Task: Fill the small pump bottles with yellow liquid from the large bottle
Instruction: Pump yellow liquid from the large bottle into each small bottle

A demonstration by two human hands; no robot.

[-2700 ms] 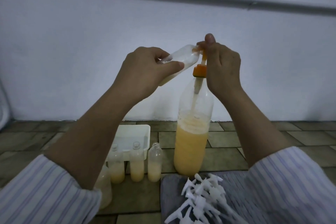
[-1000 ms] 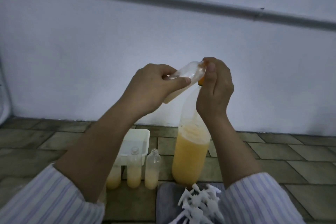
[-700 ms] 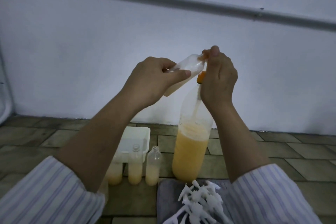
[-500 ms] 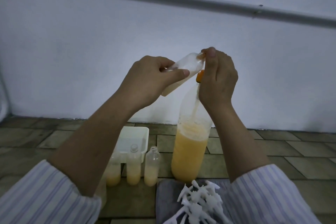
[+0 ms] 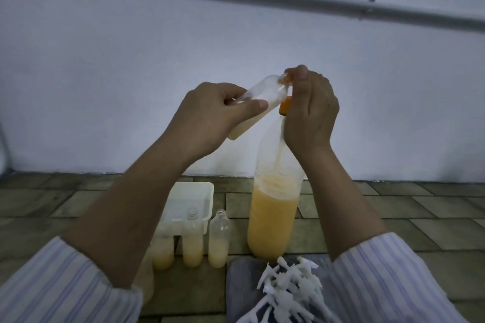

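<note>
1. Above the tiled floor (image 5: 393, 207), the left hand (image 5: 207, 118) is gripping a tilted small bottle (image 5: 258, 105), fingers and thumb curled round its body, mouth raised toward the right.
2. The right hand (image 5: 311, 113) is pinching the orange pump (image 5: 285, 105) atop the large bottle (image 5: 273, 217), its fingers curled round the pump head at the small bottle's mouth.
3. The large bottle is standing upright on the floor, roughly half full of yellow liquid.
4. Three partly filled small bottles (image 5: 218, 240) are standing uncapped in a row left of it; the left forearm is hiding part of the leftmost one.
5. A white tray (image 5: 191, 191) is sitting just behind that row.
6. White pump tops (image 5: 288, 288) are lying heaped on a grey cloth (image 5: 242, 286) nearest the person, between the striped sleeves (image 5: 52, 291).
</note>
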